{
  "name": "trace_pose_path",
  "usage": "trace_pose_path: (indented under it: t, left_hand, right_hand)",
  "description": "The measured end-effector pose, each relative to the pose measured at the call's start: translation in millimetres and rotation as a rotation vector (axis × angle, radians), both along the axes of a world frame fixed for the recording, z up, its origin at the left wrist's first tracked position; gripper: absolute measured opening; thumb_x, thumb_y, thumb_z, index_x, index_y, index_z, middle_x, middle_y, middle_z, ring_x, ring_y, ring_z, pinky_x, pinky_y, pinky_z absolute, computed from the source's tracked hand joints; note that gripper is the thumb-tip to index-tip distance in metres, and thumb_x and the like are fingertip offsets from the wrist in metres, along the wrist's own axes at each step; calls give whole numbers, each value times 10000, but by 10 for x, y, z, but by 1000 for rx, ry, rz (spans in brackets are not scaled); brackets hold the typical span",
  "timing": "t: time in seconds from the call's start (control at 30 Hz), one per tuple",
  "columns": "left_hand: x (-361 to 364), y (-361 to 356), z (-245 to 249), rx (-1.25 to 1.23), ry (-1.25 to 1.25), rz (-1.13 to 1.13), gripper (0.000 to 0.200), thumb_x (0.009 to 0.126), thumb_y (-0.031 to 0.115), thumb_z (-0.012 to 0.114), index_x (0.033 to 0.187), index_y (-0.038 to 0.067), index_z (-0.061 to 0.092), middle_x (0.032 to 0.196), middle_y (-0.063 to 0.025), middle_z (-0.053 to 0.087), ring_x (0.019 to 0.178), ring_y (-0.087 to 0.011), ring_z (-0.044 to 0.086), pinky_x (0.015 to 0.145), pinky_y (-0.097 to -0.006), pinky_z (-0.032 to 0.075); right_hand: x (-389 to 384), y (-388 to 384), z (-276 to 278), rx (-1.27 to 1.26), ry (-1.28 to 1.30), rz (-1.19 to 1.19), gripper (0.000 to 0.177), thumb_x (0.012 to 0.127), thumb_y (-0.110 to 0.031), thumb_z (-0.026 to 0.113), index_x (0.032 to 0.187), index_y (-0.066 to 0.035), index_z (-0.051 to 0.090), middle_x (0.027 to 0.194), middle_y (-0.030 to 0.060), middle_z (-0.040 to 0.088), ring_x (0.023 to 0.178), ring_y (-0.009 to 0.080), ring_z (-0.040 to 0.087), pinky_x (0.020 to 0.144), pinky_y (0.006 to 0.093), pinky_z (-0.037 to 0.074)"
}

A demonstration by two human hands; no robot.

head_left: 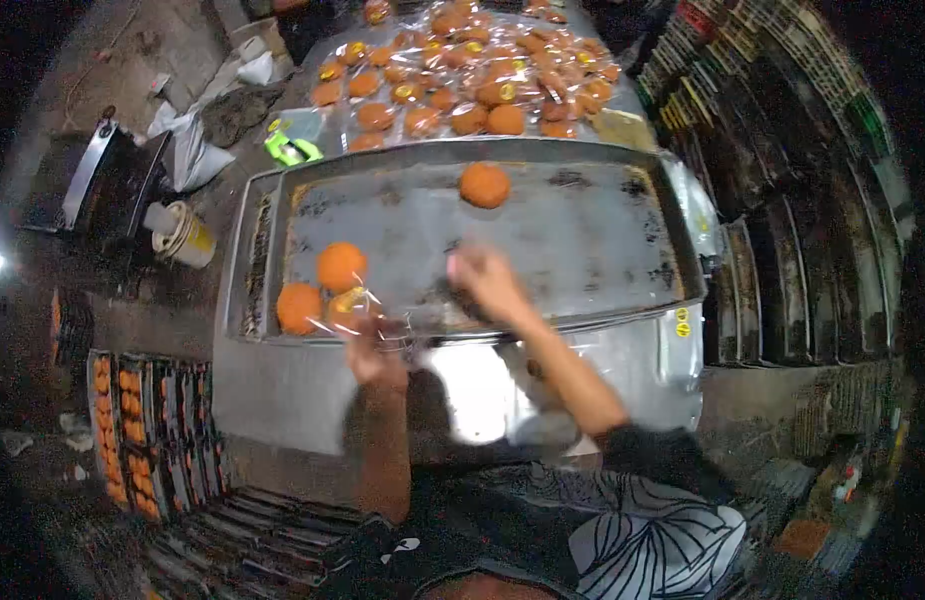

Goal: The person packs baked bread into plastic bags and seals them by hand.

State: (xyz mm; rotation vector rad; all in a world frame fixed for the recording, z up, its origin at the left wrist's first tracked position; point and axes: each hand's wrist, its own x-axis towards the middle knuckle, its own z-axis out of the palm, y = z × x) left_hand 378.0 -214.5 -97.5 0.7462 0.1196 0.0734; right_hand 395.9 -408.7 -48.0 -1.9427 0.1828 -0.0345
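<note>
My left hand is closed on a clear plastic bag with a yellow label, at the near left of a metal tray. Two round orange-brown buns lie in the tray close beside that bag, one just behind the other. A third bun rests near the tray's far edge. Over the middle of the tray is my right hand, smeared by motion. A small pink spot shows at its fingertips, and I cannot make out whether it holds anything.
Many bagged buns are heaped beyond the tray. A bright green tape dispenser-like tool lies at the far left corner. A white bucket stands left. Racks hold buns at lower left; stacked dark trays stand right.
</note>
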Motion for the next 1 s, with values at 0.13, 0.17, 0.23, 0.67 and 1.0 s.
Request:
trace_pose_path:
  t: [0.13, 0.17, 0.23, 0.67, 1.0]
  left_hand:
    - [52, 617, 478, -187, 129, 107, 474, 807, 146, 438, 1241, 49, 273, 1115, -139, 389, 1006, -274, 448, 872, -505, 396]
    - [81, 775, 529, -161, 142, 128, 474, 807, 146, 438, 1241, 49, 273, 1115, -139, 389, 1006, -274, 448, 872, -505, 396]
    - [169, 983, 577, -188, 143, 354, 475, 760, 194, 482, 1189, 60, 329, 1020, -117, 471, 1029, -300, 439, 894, -568, 344]
    - [-370, 123, -22, -257, 154, -521, 728, 801, 152, 501, 1316, 110, -10, 1197, -180, 426, 1035, -315, 480, 859, -468, 414]
    - [-1082, -765, 680, -58, 294, -578, 486, 832, 264, 422, 1241, 49, 273, 1113, -175, 458, 1000, -280, 490, 799, -350, 446]
  right_hand:
    - [1422, -672, -751, -1081, -73, -361, 596, 698, -294, 630, 1212, -111, 391, 1199, 242, 395, 1126, 356, 369, 914, 401, 325]
    - [1526, -732, -864, -917, -41, -282, 546, 683, -286, 646, 1155, -81, 466, 1178, 240, 417, 1101, 346, 396, 886, 401, 351]
    - [1180, -230, -560, -633, -82, -246, 462, 681, -282, 630, 1085, -88, 516, 1115, 217, 467, 1027, 343, 436, 851, 429, 358]
    - [-1240, 924, 319, -656, -603, -369, 558, 587, -148, 645, 1094, 12, 475, 887, 102, 572, 647, 245, 495, 589, 356, 378]
    - [-1650, 467, 353, -471, -347, -561, 833, 613, -195, 694, 1277, 1, 230, 835, 116, 551, 688, 273, 511, 617, 366, 403]
